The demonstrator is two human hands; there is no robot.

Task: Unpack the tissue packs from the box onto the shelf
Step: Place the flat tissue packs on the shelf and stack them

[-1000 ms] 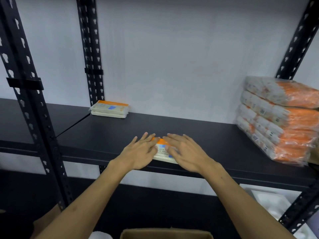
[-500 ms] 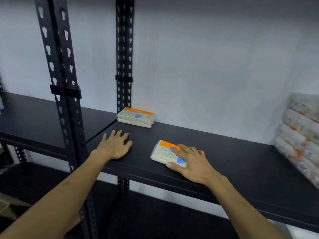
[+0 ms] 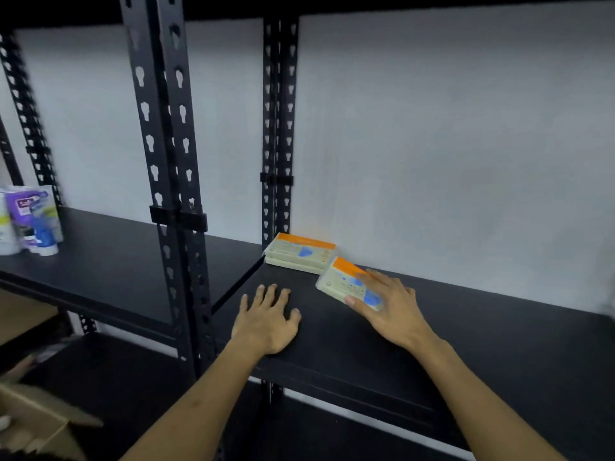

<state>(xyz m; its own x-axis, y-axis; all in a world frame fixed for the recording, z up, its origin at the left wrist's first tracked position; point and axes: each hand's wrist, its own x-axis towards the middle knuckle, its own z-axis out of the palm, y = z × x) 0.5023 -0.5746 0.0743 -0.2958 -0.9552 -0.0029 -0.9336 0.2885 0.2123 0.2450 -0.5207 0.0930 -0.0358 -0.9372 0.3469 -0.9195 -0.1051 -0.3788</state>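
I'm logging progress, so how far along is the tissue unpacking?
Done: two stacked orange-and-cream tissue packs sit in the black shelf's back corner. In hand: the right hand presses a third pack beside them; the left hand rests flat. The cardboard box contents aren't visible.

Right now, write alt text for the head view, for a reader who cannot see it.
A person's right hand rests flat on a tissue pack on a black metal shelf, beside two stacked packs at the back corner. The left hand lies flat on the bare shelf. Blurred bottles stand far left.
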